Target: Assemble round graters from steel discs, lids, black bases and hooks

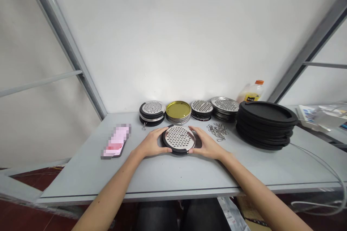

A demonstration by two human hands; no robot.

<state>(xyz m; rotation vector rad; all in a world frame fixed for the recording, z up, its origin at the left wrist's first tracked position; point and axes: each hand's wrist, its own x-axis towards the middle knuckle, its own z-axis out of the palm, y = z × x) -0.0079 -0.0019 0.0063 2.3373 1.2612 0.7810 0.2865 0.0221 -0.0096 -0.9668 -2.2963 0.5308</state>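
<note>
A round perforated metal disc (180, 138) with a black rim (177, 151) lies on the grey table in front of me. My left hand (155, 143) grips its left edge, thumb at the front and fingers at the back. On the right edge, my right hand (203, 143) holds it the same way. Behind it stand a stack of black-rimmed grater discs (153, 108), a stack of gold-coloured round plates (178, 109), a stack of spiky grater discs (202, 107) and a stack of slotted discs (225, 104). Small metal clips (217, 131) lie loose to the right.
A tall stack of black rings (265, 124) stands at the right, with an orange-capped bottle (255, 91) behind it. A phone (116, 140) with a blurred screen lies at the left. The wall closes off the table's (173, 180) back. A white cable runs along the right.
</note>
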